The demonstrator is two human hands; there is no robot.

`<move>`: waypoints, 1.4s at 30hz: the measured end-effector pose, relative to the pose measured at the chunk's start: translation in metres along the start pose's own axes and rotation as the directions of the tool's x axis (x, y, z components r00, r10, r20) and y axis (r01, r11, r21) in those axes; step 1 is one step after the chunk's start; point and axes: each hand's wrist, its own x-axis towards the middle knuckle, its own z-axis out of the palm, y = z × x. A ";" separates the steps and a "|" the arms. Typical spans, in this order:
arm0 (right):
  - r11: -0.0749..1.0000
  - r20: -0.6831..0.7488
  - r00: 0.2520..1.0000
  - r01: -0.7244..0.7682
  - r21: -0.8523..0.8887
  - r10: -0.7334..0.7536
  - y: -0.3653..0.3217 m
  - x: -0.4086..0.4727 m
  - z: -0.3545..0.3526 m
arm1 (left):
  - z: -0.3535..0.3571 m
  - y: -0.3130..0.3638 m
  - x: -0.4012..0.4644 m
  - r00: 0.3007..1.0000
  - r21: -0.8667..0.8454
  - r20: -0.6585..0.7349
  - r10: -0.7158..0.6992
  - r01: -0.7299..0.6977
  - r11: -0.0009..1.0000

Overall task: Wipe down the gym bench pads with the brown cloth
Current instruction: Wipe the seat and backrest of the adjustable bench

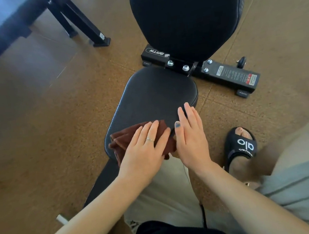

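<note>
Brown cloth (133, 137) under flat left hand (143, 150); right hand (191, 139) straight-fingered, seemingly touching seat pad (153, 96)

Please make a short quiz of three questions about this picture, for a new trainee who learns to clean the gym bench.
1. True or false: the left hand presses the brown cloth flat on the seat pad.
2. Where is the right hand? A) on the back pad B) on the seat pad's near right edge C) on the floor
3. Fill in: the person's foot wears a black ____.

Key: 1 true; 2 B; 3 sandal.
</note>
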 end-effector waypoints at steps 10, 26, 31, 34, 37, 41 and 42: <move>0.810 -0.045 0.947 -0.249 0.531 0.320 -0.011 0.029 -0.036 | -0.006 0.017 0.058 0.996 -0.149 0.014 -0.084 0.085 0.985; 0.651 -0.179 0.836 -0.251 0.716 0.519 -0.020 0.059 -0.054 | 0.000 0.025 0.158 0.995 -0.187 0.101 -0.016 0.035 0.982; 0.630 -0.183 0.822 -0.250 0.735 0.539 -0.027 0.075 -0.080 | -0.005 0.011 0.194 0.995 -0.378 0.046 -0.088 0.098 0.921; 0.622 -0.196 0.838 -0.200 0.757 0.509 -0.042 0.099 -0.106 | -0.024 -0.001 0.214 0.874 -0.783 0.143 -0.464 0.387 0.487; 0.722 -0.315 0.866 -0.074 0.688 0.388 -0.060 0.127 -0.136 | -0.053 -0.013 0.233 0.577 -0.797 0.587 -0.568 0.290 -0.529; 0.867 -0.502 0.860 0.180 0.465 0.090 -0.083 0.155 -0.168 | -0.092 -0.019 0.242 0.558 -0.695 0.583 -0.590 -0.033 -0.719; 0.885 -0.533 0.846 0.237 0.400 0.014 -0.089 0.162 -0.173 | -0.103 -0.015 0.245 0.553 -0.746 0.513 -0.657 -0.090 -0.659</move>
